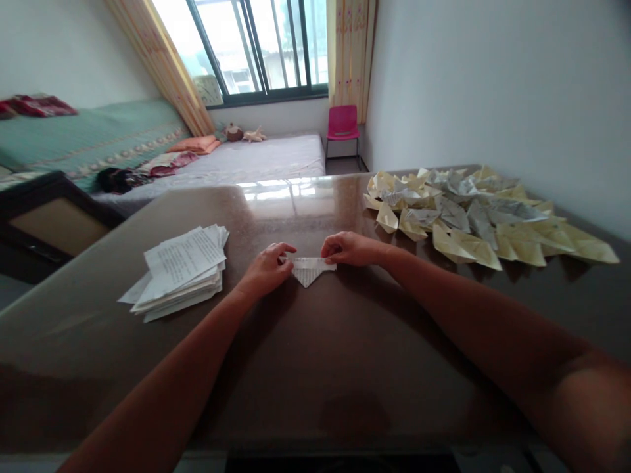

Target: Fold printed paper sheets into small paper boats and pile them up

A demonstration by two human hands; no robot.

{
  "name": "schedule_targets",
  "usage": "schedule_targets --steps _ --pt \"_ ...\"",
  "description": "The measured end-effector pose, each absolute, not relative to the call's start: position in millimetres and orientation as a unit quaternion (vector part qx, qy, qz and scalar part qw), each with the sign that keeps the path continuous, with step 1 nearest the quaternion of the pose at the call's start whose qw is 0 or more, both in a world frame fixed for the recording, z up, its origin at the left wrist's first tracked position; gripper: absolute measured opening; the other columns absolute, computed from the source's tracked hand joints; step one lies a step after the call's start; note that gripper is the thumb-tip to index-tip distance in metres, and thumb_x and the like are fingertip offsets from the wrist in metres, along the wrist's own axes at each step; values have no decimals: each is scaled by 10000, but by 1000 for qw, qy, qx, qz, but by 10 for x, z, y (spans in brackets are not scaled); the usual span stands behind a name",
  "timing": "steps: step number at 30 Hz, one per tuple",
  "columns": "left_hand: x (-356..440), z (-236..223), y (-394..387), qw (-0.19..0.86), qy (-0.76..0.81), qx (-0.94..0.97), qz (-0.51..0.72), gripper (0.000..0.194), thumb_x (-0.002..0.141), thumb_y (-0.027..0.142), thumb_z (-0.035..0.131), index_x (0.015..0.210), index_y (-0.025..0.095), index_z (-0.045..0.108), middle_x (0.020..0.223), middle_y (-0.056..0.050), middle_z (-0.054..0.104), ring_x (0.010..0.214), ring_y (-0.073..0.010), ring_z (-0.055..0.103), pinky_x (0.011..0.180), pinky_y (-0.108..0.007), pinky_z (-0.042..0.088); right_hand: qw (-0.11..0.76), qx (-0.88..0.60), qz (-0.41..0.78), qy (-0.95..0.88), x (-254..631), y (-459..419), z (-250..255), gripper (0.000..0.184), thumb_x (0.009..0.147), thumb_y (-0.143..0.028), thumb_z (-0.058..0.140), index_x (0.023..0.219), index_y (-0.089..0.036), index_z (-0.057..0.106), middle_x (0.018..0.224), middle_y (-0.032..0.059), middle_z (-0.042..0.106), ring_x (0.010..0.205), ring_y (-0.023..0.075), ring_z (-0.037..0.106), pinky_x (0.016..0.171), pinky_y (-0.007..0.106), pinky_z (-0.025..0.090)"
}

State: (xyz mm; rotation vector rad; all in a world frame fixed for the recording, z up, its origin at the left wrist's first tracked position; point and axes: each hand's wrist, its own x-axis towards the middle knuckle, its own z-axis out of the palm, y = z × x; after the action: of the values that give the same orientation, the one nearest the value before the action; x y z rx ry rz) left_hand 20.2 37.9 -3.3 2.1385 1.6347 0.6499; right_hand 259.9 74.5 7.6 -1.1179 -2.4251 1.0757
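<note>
A folded sheet of printed paper (306, 270) lies on the brown table in front of me. It has a straight band along its far side and a point facing me. My left hand (269, 268) pinches its left end between thumb and finger. At the other end, my right hand (349, 249) has its fingers curled closed on the paper's right corner. To the left of my hands lies a stack of printed paper sheets (180, 266). Many folded paper boats (458, 213), cream and grey, are crowded together on the right side of the table.
The glossy brown table (305, 368) reaches toward a bed (276, 154) below a window. A pink chair (342, 123) stands by the right wall. At the left is a dark wooden cabinet or chair back (54, 223).
</note>
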Motion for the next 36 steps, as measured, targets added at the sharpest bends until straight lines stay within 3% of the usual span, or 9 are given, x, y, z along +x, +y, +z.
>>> schedule_targets --steps 3,5,13,18,24,29,32,36 --pt "211 27 341 74 540 818 183 231 768 249 576 948 249 718 955 -40 634 905 -203 588 859 -373 486 136 -364 314 -866 2588 743 66 179 785 -154 595 928 -121 698 779 28 692 663 111 585 601 201 409" --pt "267 26 309 60 501 842 189 223 822 314 553 957 266 723 1016 -36 650 972 -210 572 903 -367 454 148 -350 287 -879 2572 740 52 185 795 -145 573 913 -134 715 772 22 698 658 111 584 611 205 405" --pt "500 -69 245 114 518 823 203 275 881 428 498 1000 253 674 889 -8 657 712 -142 602 671 -265 446 206 -394 301 -844 2516 736 3 170 792 -224 628 910 -134 710 787 27 706 686 114 600 628 201 415" --pt "534 -32 177 55 516 836 177 308 843 494 547 1025 250 594 993 -8 643 811 -172 602 674 -279 442 191 -435 287 -832 2485 715 22 148 788 -227 647 886 -130 700 772 29 694 662 108 591 585 189 398" --pt "548 -15 165 -40 442 883 151 236 869 451 545 938 245 636 1066 -30 615 1004 -218 517 828 -323 450 156 -451 242 -845 2509 725 74 148 817 -247 614 862 -137 702 775 44 698 669 125 591 582 207 385" --pt "598 -14 130 -92 402 905 107 252 946 340 438 900 205 646 915 -51 625 903 -192 536 770 -293 450 119 -402 367 -830 2672 764 185 234 853 -141 473 1016 -125 639 737 25 687 613 107 575 559 198 404" --pt "634 -8 100 -119 407 902 79 232 951 268 419 897 185 629 862 -55 619 837 -185 554 697 -277 437 110 -343 427 -829 2765 796 205 238 810 -125 524 1037 -142 592 821 22 698 687 108 601 609 192 437" --pt "641 -14 118 -93 452 880 108 182 925 246 450 890 184 618 847 -45 631 795 -172 576 688 -266 422 114 -310 403 -853 2833 867 160 249 747 -153 629 994 -149 597 869 26 680 740 124 600 640 207 453"
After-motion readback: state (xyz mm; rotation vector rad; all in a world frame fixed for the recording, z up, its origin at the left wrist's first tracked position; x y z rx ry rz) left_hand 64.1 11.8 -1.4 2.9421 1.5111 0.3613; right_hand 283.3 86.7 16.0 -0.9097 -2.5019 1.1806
